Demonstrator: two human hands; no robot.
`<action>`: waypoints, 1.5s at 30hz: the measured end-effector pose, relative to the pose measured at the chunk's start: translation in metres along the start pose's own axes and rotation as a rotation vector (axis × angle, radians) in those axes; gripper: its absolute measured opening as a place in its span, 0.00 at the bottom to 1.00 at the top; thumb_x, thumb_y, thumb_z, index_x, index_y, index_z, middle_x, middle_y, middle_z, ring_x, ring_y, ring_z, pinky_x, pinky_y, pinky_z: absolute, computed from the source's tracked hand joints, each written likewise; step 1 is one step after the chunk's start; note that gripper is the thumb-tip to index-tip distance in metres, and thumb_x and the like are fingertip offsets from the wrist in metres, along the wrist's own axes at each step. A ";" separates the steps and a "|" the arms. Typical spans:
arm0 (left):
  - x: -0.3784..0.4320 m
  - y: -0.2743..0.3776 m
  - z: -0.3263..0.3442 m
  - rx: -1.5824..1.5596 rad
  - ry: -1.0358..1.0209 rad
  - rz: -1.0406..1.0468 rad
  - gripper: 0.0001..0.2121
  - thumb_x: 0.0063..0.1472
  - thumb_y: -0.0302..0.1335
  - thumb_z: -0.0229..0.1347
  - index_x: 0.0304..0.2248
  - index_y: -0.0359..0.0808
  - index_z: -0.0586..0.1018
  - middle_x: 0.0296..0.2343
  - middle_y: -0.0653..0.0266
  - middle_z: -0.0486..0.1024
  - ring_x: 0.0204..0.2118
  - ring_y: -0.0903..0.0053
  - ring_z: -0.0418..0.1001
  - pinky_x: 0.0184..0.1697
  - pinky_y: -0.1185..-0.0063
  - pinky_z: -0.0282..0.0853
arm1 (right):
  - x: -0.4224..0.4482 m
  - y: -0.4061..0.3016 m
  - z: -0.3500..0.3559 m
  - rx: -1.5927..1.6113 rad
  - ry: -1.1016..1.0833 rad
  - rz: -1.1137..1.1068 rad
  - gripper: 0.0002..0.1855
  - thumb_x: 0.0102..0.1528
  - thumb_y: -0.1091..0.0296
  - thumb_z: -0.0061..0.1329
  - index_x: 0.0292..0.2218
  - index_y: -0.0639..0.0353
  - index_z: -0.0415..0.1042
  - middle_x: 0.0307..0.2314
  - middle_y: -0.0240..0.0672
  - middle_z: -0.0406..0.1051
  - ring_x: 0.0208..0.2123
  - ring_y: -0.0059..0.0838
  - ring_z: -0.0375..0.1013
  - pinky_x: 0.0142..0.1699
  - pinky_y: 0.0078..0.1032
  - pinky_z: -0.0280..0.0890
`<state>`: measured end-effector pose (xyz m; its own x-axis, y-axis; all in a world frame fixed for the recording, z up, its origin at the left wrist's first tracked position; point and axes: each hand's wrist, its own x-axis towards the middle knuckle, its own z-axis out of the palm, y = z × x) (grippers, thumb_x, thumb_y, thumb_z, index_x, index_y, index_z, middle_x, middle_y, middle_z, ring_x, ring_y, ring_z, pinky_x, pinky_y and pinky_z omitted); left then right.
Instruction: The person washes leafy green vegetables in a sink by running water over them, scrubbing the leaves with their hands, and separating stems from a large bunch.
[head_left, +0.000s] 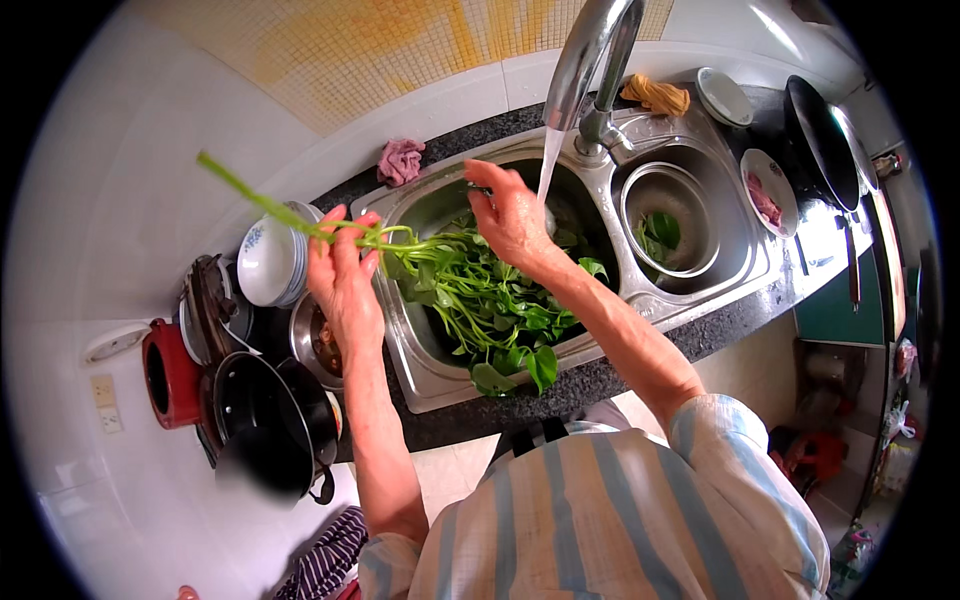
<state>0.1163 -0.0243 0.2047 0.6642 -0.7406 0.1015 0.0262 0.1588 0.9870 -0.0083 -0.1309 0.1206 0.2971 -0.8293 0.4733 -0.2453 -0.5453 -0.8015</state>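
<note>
My left hand grips the stems of long green leafy vegetables at the left side of the large steel sink basin. The stem ends stick out to the upper left beyond my fingers. My right hand is raised over the same basin, with its fingers curled and a small dark thing by the fingertips; whether it holds this I cannot tell. The greens fill much of the basin, and some leaves hang over its near rim. Water runs from the chrome faucet just beside my right hand.
The smaller basin holds a steel pot with a few leaves. Stacked bowls, a black pot and a red pot stand left. On the right are a plate with raw meat and a black pan. Cloths lie behind.
</note>
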 end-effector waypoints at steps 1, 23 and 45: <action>0.004 -0.004 0.005 0.022 -0.036 0.018 0.11 0.55 0.29 0.41 0.37 0.32 0.64 0.31 0.60 0.67 0.34 0.77 0.66 0.34 0.81 0.62 | 0.002 -0.014 -0.007 0.008 -0.081 -0.062 0.10 0.41 0.71 0.42 0.30 0.59 0.66 0.24 0.38 0.66 0.27 0.36 0.65 0.31 0.26 0.61; -0.039 -0.055 0.035 0.369 -0.617 -0.045 0.09 0.51 0.27 0.48 0.30 0.30 0.71 0.22 0.66 0.71 0.24 0.85 0.67 0.28 0.86 0.62 | -0.039 -0.045 -0.081 0.412 -0.140 0.189 0.05 0.47 0.74 0.42 0.27 0.65 0.61 0.17 0.33 0.65 0.19 0.17 0.66 0.23 0.14 0.60; -0.066 -0.078 0.066 0.269 -0.765 -0.242 0.17 0.46 0.24 0.51 0.38 0.32 0.65 0.22 0.65 0.69 0.23 0.84 0.65 0.25 0.86 0.61 | -0.088 -0.002 -0.117 0.713 0.003 0.548 0.15 0.52 0.65 0.34 0.40 0.65 0.57 0.24 0.40 0.67 0.22 0.24 0.69 0.27 0.17 0.65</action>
<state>0.0213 -0.0309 0.1294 -0.0276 -0.9875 -0.1552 -0.1403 -0.1499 0.9787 -0.1420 -0.0706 0.1236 0.3043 -0.9517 -0.0418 0.2793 0.1311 -0.9512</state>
